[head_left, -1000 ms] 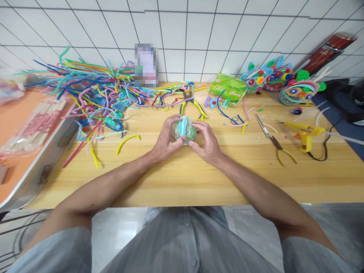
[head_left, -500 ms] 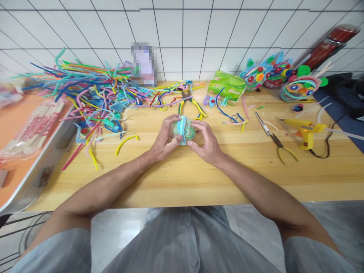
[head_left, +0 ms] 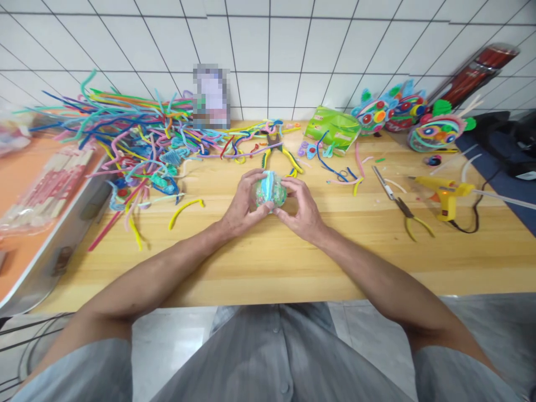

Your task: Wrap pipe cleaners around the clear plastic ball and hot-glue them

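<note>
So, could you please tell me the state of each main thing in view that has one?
Ball, held
Left hand, gripping ball
Right hand, gripping ball
Rear pliers, spread open
Front pliers, spread open
Glue gun, stick at its back; whether hot, cannot tell
Cutter, lying down; whether extended, cannot tell
Strands, tangled
Wrapped sticks, bagged
Green packet, creased
</note>
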The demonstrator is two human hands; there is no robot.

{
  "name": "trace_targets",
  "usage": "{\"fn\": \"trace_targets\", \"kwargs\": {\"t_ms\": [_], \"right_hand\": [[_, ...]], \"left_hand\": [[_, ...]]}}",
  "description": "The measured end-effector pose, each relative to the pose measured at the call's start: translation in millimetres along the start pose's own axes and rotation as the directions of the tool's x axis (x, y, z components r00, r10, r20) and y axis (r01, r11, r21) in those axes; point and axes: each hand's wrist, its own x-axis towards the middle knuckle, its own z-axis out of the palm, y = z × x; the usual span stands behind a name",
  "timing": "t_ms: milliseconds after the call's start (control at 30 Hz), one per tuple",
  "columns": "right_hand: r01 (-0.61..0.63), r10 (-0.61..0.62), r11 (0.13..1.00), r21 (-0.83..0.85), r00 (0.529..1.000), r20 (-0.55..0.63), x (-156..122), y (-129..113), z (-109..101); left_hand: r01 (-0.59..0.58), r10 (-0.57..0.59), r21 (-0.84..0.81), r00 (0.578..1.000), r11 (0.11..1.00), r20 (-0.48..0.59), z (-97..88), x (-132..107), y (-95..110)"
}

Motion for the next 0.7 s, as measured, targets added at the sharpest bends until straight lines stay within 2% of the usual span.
{"fn": "trace_targets", "kwargs": {"t_ms": [133, 367, 467, 567, 700], "right_hand": [[0.015, -0.015, 0.999, -0.030, 1.000, -0.017, 1, 0, 2], [-0.050, 0.052, 0.998, -0.042, 0.998, 0.036, 2, 0, -2], [-0.104, 0.104, 0.994, -0.016, 0.994, -0.023, 7, 0, -13], [-0.247, 0.252, 0.967, 0.061, 0.961, -0.111, 17, 2, -38], [-0.459, 0.469, 0.883, 0.098, 0.865, -0.181, 21, 10, -100]], "left_hand": [[-0.008, 0.009, 0.024, 1.000, 1.000, -0.017, 1.0, 0, -1], [-0.011, 0.014, 0.039, 0.997, 0.999, -0.074, -0.5, 2, -7], [-0.020, 0.023, 0.024, 0.995, 1.000, -0.102, -0.2, 4, -11], [-0.023, 0.024, 0.010, 0.995, 1.000, -0.101, 0.3, 5, -14], [-0.043, 0.047, 0.038, 0.993, 0.998, -0.106, 2.1, 5, -16]]}}
